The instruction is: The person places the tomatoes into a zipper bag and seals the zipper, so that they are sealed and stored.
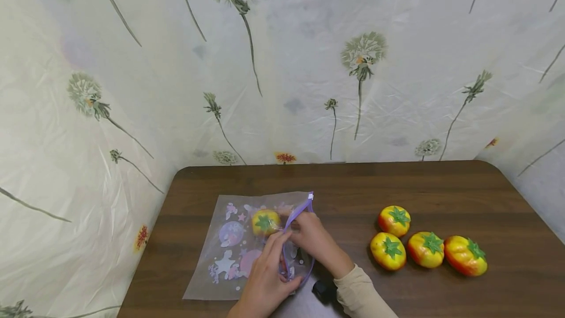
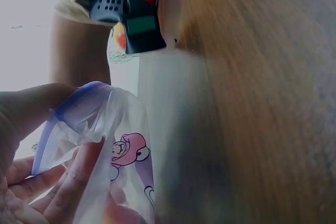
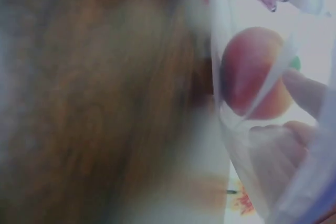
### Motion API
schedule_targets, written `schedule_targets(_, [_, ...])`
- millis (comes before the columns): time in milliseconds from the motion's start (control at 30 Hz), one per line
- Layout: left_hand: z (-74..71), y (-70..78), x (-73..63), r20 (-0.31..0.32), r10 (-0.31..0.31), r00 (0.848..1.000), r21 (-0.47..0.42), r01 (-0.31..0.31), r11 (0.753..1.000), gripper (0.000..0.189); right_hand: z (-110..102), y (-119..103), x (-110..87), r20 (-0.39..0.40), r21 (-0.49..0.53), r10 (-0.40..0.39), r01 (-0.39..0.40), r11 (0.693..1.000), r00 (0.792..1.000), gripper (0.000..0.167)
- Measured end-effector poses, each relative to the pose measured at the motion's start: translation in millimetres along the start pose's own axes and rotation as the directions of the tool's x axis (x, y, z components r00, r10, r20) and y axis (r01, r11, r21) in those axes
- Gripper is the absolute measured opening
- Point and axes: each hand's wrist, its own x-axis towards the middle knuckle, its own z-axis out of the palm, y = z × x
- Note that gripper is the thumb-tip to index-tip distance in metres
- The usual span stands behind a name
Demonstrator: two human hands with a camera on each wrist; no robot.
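Observation:
A clear zip bag [image 1: 212, 259] with pastel cartoon prints lies on the table, its purple-edged mouth facing right. My left hand [image 1: 267, 271] pinches the rim at the mouth, thumb on one side and fingers on the other. Through that mouth reaches my right hand [image 1: 311, 234]. Inside the bag is a yellow-red toy fruit [image 1: 266, 223] with a green star-shaped leaf. In the right wrist view, a fingertip touches the fruit [image 3: 254, 72] by its leaf, while the other fingers lie below it. A blurred reddish thing [image 2: 123, 214] also shows through the plastic in the left wrist view.
Several similar toy fruits [image 1: 388, 251] sit close together on the brown wooden table [image 1: 507, 210], right of my right arm. A black device [image 1: 324, 291] is by the right wrist. Behind the table hangs a dandelion-print sheet [image 1: 300, 63].

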Motion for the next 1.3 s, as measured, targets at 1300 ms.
schedule_targets(1300, [-1.5,-0.1,0.4,0.036,-0.058,0.998,-0.052,0.06,0.997,0.091,-95.3,13.4,-84.0,-0.211,-0.082,0.013,-0.031,0.996,0.977,0.064])
